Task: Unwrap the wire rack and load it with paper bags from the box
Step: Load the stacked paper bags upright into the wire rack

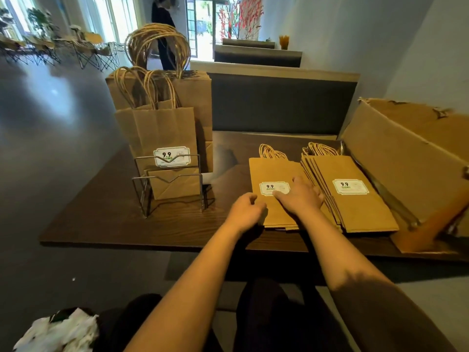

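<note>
From here I see my right hand (300, 196) lying flat, palm down, on the top bag of the small stack of paper bags (276, 191), its fingers straight and spread over the white label; that grip is released, merely pressing. My left hand (247, 208) sits at the near left corner of the same stack with its fingers curled in toward the edge of the bags, but I cannot tell whether it actually pinches a bag or only touches it. Both forearms reach forward from the near edge of the surface (114, 224), nearly parallel, the right one crossing slightly over the stack's near edge. Just to the right, touching the small stack, lies a thicker fanned pile of bags (355, 194), flat, handles pointing to the far edge. Beside that pile, at the right edge of the surface, the cardboard box (406, 158) lies open and tipped, its flaps spread; what is inside it I cannot make out. Toward the left side of the surface stands the wire rack (168, 184), upright, with labelled bags (165, 138) standing in it, handles up. Behind the rack, near the far left corner, a taller bundle of bags (193, 97) stands upright with its handles bunched above.
</note>
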### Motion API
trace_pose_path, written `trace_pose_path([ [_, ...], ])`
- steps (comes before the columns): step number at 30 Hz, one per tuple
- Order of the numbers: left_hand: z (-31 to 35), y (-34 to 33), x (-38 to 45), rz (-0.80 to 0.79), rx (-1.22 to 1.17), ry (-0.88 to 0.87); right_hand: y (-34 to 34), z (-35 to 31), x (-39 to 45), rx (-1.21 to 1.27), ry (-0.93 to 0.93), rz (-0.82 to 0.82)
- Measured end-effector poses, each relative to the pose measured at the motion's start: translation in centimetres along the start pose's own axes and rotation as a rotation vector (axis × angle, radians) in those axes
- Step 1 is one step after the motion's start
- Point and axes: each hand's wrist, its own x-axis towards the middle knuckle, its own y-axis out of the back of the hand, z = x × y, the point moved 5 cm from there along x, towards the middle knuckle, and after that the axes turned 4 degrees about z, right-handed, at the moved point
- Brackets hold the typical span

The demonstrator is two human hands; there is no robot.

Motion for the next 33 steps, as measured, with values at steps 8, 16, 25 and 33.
trace_pose_path([
  [8,-0.9,2.0,0.2,0.132,-0.145,0.117,-0.7,-1.9,-0.7,0.276,0.055,0.06],
  [16,-1.0,4.1,0.2,0.124,-0.304,0.124,-0.8,-3.2,-0.4,0.902,-0.015,-0.034],
  [25,3.9,7.0,-0.5,0.137,-0.332,-0.171,3.6,-4.7,-1.6,1.443,0.046,-0.093],
  [33,9.6,12.9,-2.1,0.317,-0.269,-0.453,8.1,-9.6,-2.7,1.502,0.269,-0.23],
])
